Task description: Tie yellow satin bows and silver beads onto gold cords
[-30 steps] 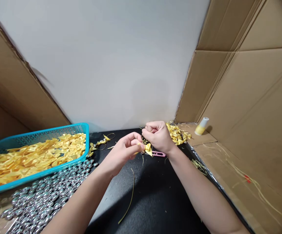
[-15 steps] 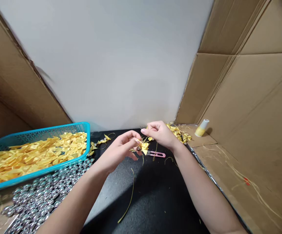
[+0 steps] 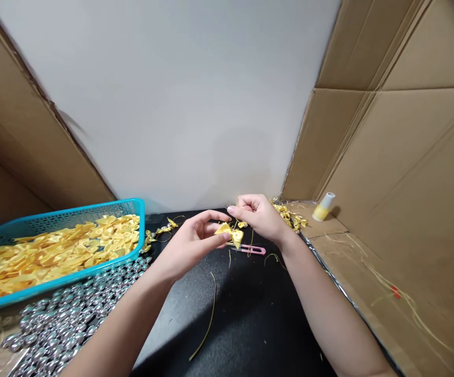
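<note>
I log one yellow bow [image 3: 237, 237], raised above the black tabletop [image 3: 246, 314], between the two hands; left hand [image 3: 193, 242], one, its fingers pinching that bow between thumb and fingertips; right hand [image 3: 262, 217], one, just beside it, fingers curled and pressed together with the thumb, though whether a thread sits in that pinch I cannot tell. Beneath the bow I count pink snips [image 3: 256, 250], one pair, lying flat; nearer me, a loose gold cord [image 3: 211, 317], single, curved. To the left I enter a blue basket [image 3: 142, 230], perforated, holding many yellow bows [image 3: 81, 246], with silver beads [image 3: 77, 306], a broad spread, in front of it. Beyond the right hand I record a heap of gold pieces [image 3: 289, 215], partly hidden, and farther right a cone spool [image 3: 323, 208], standing upright on cardboard [image 3: 407, 173]
</note>
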{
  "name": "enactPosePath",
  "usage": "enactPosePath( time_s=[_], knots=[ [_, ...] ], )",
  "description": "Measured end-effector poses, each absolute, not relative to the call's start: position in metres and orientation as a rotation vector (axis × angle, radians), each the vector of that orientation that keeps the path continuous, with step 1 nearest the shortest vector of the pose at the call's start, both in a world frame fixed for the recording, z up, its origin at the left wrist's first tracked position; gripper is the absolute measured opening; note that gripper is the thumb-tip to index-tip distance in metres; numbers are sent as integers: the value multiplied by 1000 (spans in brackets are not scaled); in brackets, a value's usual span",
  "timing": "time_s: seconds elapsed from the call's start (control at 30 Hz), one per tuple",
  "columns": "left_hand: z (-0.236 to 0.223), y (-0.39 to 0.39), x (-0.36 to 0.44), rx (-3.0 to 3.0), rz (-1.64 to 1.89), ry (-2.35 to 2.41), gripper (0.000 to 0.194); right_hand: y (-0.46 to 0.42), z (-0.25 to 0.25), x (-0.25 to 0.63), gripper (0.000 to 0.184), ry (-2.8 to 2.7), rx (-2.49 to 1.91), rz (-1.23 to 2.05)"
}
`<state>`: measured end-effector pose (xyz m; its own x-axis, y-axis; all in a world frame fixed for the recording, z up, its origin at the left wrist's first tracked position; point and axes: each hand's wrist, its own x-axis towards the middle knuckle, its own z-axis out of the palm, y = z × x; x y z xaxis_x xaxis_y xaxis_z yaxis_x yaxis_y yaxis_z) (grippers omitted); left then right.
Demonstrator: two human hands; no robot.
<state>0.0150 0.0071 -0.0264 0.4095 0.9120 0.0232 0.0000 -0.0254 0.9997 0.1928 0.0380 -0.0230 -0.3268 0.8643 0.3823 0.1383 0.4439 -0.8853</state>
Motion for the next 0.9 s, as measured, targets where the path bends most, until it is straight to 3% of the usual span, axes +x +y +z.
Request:
enactPosePath(
  time_s=[0.57,0.9],
  knots=[
    [-28,5,17,1380,1020,814,35,37,-23,192,41,-1766,-910,910],
    [-24,2,19,1424,1146,814,28,36,-28,186,41,-1753,-991,582]
  ],
)
